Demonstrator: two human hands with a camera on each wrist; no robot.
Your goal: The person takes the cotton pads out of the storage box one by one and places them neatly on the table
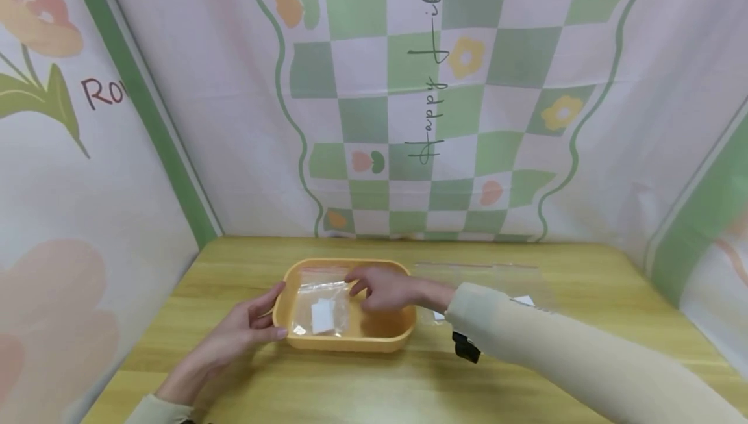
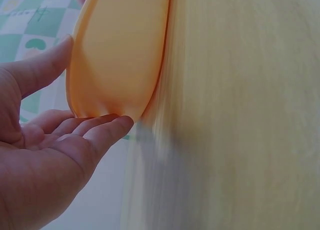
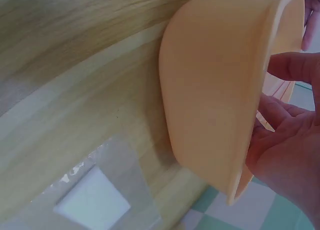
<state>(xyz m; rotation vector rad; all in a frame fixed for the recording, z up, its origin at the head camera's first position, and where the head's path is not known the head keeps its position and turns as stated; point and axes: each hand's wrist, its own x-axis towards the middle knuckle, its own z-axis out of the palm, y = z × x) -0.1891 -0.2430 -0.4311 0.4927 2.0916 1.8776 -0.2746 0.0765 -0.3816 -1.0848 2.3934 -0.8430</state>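
A yellow-orange plastic basket [image 1: 345, 345] stands on the table. My left hand [image 1: 248, 320] holds its left end, thumb towards the near corner; in the left wrist view the fingers [image 2: 107, 132] lie against the outer end wall. Inside the basket, on the left, lies a clear zip bag [image 1: 302, 310] with white pieces [image 1: 323, 317] in it. My right hand [image 1: 382, 287] reaches over the right end into the basket, fingertips at the bag's upper right edge. In the right wrist view its thumb [image 3: 290, 66] and fingers stand apart.
More clear zip bags [image 1: 467, 278] with white pieces lie right of the basket, partly hidden under the right forearm. One such bag [image 3: 142, 195] shows in the right wrist view. Patterned cloth [image 1: 362, 119] hangs behind the wooden table [image 1: 234, 261] and along its sides.
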